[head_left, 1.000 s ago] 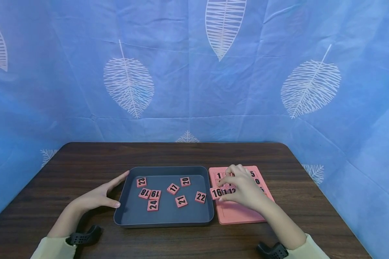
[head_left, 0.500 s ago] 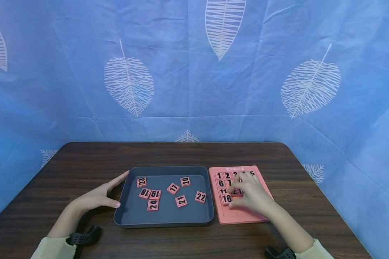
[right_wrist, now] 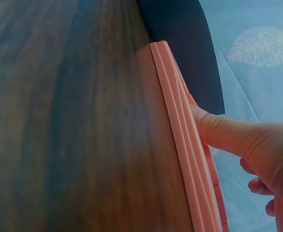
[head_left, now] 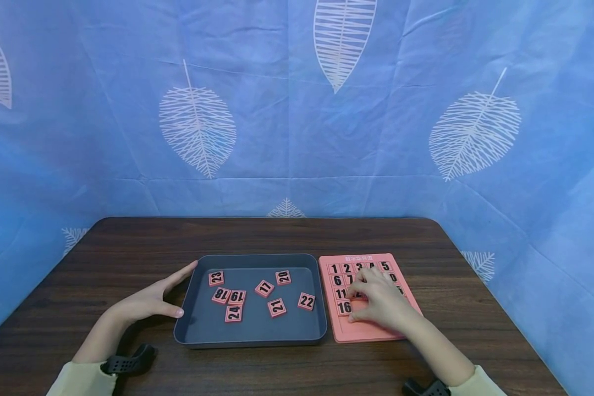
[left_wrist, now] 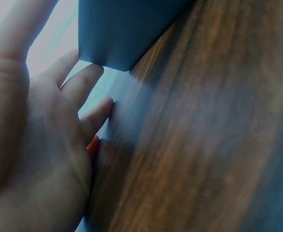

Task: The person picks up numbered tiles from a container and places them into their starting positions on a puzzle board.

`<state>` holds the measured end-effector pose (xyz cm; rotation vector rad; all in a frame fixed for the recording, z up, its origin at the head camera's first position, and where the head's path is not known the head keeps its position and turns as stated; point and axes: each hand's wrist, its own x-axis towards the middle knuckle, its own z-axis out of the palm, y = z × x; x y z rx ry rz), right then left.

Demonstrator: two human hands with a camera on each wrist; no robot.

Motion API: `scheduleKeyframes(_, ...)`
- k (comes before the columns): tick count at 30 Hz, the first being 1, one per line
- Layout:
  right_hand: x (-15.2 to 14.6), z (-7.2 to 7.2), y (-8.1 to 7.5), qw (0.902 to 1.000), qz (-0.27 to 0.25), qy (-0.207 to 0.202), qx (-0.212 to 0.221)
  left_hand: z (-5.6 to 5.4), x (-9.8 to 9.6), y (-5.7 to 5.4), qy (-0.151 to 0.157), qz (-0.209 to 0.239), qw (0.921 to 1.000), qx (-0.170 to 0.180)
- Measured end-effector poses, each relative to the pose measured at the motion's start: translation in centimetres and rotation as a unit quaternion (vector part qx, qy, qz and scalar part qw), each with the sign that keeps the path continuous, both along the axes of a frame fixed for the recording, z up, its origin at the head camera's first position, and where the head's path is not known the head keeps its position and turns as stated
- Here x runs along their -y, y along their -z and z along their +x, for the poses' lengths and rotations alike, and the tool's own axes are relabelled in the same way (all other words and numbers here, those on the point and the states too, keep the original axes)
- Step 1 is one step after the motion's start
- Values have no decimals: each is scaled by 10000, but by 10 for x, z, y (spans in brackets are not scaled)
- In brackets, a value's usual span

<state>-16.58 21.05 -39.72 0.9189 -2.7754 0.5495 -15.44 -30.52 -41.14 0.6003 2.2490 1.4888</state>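
the left hand (head_left: 148,301), fingers extended, is touching the tray (head_left: 257,334) beside it; the right hand (head_left: 383,301) is pinching tile 16 (head_left: 344,307) on the board (head_left: 345,332) beneath it; level pressing should be seating the tile flush.

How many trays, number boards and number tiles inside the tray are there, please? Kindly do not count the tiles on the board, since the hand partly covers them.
Dark tray: 1
Pink number board: 1
Pink number tiles inside the tray: 8 (17 to 24)
Total: 10
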Motion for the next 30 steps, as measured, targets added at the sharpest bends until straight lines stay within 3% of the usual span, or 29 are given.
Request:
scheduleKeyframes(10,1,0,0,9997,-103,-240,31,-1,1,-1,70,69,9999,23)
scheduleKeyframes(17,8,-2,-10,9993,-117,-355,87,-2,2,-1,87,93,9999,91)
scheduleKeyframes(21,22,-4,-22,9987,-267,-410,122,-2,1,-1,80,84,9998,140)
scheduleKeyframes(30,68,-23,-39,9937,-144,-1095,168,-2,2,-2,69,108,9998,153)
